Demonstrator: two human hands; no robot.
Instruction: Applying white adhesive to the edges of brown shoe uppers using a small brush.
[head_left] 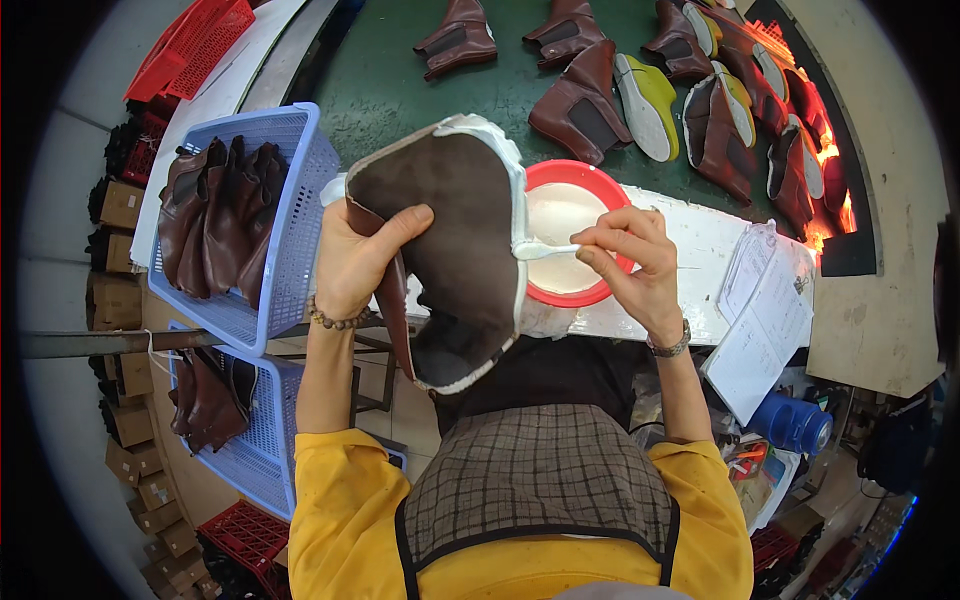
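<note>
Off to the desk's near side, a brown leather boot upper with a dark lining point(465, 215) is held in the air, tilted so that its inside faces the viewer. The bare left hand point(352, 262) grips it at 9 o'clock, thumb laid flat on the lining; its other fingers are mostly hidden behind the leather, so their exact hold cannot be told. The right hand point(634, 262), at 3 o'clock, pinches a slim white-coated brush point(548, 250) between thumb and fingers, the brush tip touching the upper's rim. Behind the brush, also at 3 o'clock, stands a round red plastic bowl point(570, 171) of creamy white liquid point(558, 212) on the desk point(395, 125). White coating lies thickest along the rim from about 12 to 3 o'clock and looks thinner toward 6 o'clock. To do this stroke well, the left thumb should keep the lining taut without straying onto the wet edge, while the brush follows the rim's curve with light, steady pressure. The thick patch near 1 o'clock would probably benefit from spreading, since a heavy bead could run onto the lining. Working close to the bowl seems sensible, as drips may fall back in; a modestly loaded tip should give an even band.
</note>
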